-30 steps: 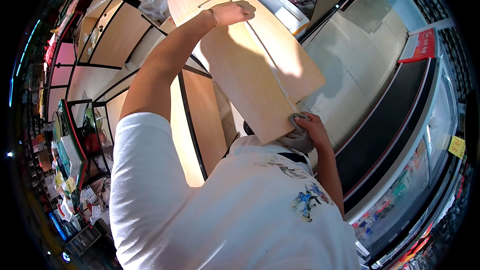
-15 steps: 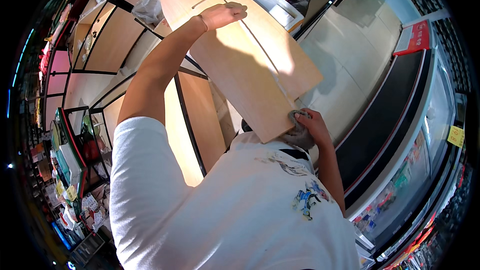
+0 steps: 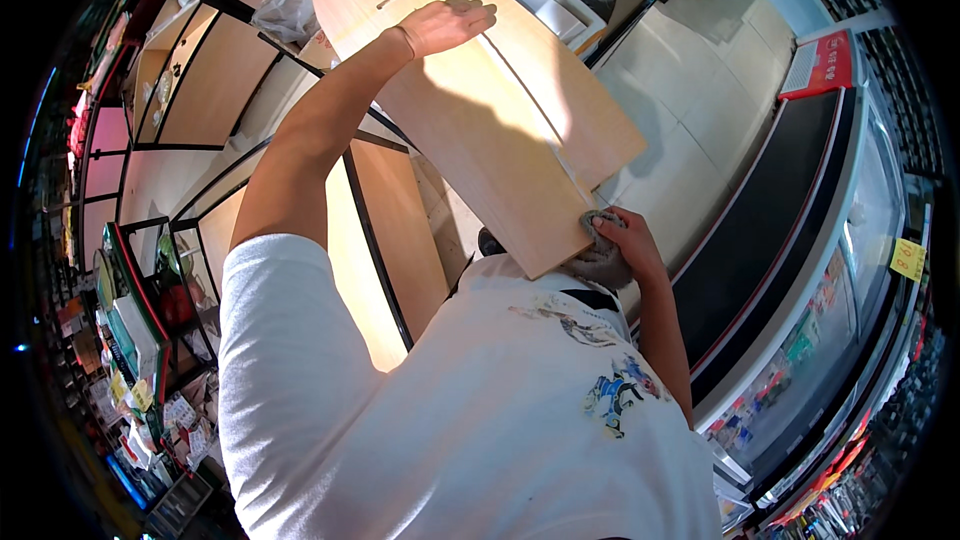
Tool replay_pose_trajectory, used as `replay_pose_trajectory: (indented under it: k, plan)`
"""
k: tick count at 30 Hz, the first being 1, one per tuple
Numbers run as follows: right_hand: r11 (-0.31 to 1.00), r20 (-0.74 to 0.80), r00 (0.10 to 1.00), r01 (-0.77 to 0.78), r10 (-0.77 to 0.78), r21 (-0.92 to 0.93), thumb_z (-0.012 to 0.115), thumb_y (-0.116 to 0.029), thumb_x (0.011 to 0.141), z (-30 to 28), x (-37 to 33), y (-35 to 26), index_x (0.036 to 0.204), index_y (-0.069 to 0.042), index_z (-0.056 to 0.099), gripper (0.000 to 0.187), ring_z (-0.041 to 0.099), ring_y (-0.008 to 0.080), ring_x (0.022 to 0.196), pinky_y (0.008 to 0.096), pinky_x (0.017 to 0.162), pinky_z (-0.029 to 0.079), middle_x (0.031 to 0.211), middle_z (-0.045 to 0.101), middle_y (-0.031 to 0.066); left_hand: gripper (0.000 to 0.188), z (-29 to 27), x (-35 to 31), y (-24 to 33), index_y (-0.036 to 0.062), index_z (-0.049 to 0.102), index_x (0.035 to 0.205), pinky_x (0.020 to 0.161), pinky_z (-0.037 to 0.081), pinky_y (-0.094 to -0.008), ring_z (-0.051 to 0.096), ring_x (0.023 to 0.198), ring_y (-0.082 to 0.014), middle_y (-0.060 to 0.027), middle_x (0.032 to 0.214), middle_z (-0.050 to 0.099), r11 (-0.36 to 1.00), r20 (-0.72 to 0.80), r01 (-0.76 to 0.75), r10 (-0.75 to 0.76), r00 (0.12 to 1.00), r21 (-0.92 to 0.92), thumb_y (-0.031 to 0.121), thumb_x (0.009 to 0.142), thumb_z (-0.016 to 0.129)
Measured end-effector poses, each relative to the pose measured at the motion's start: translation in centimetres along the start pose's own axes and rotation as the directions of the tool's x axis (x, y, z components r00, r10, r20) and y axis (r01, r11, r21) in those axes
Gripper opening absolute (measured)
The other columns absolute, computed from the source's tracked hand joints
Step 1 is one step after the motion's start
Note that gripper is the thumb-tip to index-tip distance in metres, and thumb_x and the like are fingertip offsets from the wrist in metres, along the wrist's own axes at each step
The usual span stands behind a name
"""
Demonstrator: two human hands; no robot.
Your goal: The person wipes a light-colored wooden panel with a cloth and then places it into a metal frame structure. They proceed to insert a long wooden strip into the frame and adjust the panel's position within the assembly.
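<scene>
Two pale wood-grain boards stretch away in front of me, a longer left board [image 3: 470, 150] and a right board [image 3: 590, 105], with a dark gap between them. My left hand [image 3: 447, 25] is closed, its fingers curled at the left board's edge along that gap; the fingertips are partly hidden. Close to my body, my right hand [image 3: 635, 248] is closed on a bunched grey cloth [image 3: 600, 258]. The cloth touches the near corner of the left board. Strong light falls across the middle of the boards, beside the shadow of my arm.
Along the right side runs a glass-topped case [image 3: 830, 310] with a dark ledge and a red box [image 3: 825, 65]. Black-framed shelves [image 3: 220, 80] stand on the left. A white foam box [image 3: 570, 20] is beyond the boards, and tiled floor [image 3: 680, 90] shows to their right.
My right hand and the grey cloth have shifted slightly up along the board's near end. My left hand stays at nearly the same place. The whole view has tilted a little.
</scene>
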State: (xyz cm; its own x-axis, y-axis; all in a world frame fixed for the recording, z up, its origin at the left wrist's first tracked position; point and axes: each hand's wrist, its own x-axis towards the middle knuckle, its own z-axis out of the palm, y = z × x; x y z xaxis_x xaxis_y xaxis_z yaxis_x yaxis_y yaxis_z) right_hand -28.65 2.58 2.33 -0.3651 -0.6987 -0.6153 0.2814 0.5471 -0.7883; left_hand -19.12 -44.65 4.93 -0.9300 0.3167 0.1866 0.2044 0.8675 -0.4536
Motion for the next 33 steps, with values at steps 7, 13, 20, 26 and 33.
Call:
replay_pose_trajectory:
  k: [7,13,20,26,33]
  plan:
    - [1.0,-0.026,1.0,-0.003,0.003,-0.008,0.072,-0.025,0.088,0.1,-0.1,0.1,0.097,0.002,0.069,0.029,0.055,0.0092,0.07,0.0268,0.066,0.046,0.079,0.064,0.0015,0.046,0.1,0.3,-0.4,0.0065,0.051,0.129,0.069,0.061,-0.0284,0.064,0.1,-0.0219,-0.0057,0.116,0.059,0.997,0.028,0.019,-0.017,0.999,-0.074,0.007,0.085,0.06]
    - [0.999,-0.021,1.0,0.004,-0.003,0.045,0.071,-0.025,0.088,0.1,-0.1,0.5,0.098,0.001,0.069,0.029,0.056,0.0098,0.071,0.0269,0.068,0.047,0.081,0.065,0.0021,0.029,0.3,0.0,0.8,0.0084,0.06,0.117,0.071,0.057,-0.037,0.065,0.088,-0.0275,-0.0057,0.109,0.065,0.849,0.081,0.369,-0.366,0.927,-0.378,0.008,0.089,0.058]
    - [1.0,-0.016,1.0,0.008,-0.008,0.005,0.071,-0.026,0.088,0.1,-0.1,0.3,0.098,0.001,0.069,0.029,0.056,0.0099,0.072,0.0263,0.069,0.046,0.081,0.065,0.0022,0.018,-0.2,-0.1,5.2,0.0046,0.067,0.098,0.075,0.053,-0.0358,0.067,0.083,-0.0278,-0.0119,0.093,0.07,-0.086,0.336,0.678,-0.909,0.247,-0.73,0.017,0.095,0.056]
    - [0.995,-0.008,0.999,0.053,-0.053,-0.087,0.069,-0.028,0.09,-0.3,-0.2,0.2,0.1,0.002,0.069,0.032,0.056,0.0098,0.075,0.027,0.071,0.047,0.084,0.065,0.0025,0.023,-0.3,-0.4,9.7,0.0048,0.066,0.112,0.09,0.049,-0.0379,0.061,0.104,-0.0335,-0.0157,0.114,0.065,0.133,0.074,0.646,-0.956,0.283,-0.751,0.018,0.095,0.058]
    - [0.978,-0.002,0.992,0.121,-0.123,-0.169,0.064,-0.022,0.092,-1.6,-1.4,-1.5,0.108,0.002,0.068,0.03,0.058,0.0101,0.084,0.0261,0.08,0.048,0.092,0.067,0.0031,0.038,-5.0,1.4,15.3,0.0109,0.066,0.119,0.094,0.047,-0.0422,0.054,0.116,-0.0304,-0.0111,0.12,0.063,0.177,0.074,0.648,-0.938,0.34,-0.741,0.014,0.082,0.075]
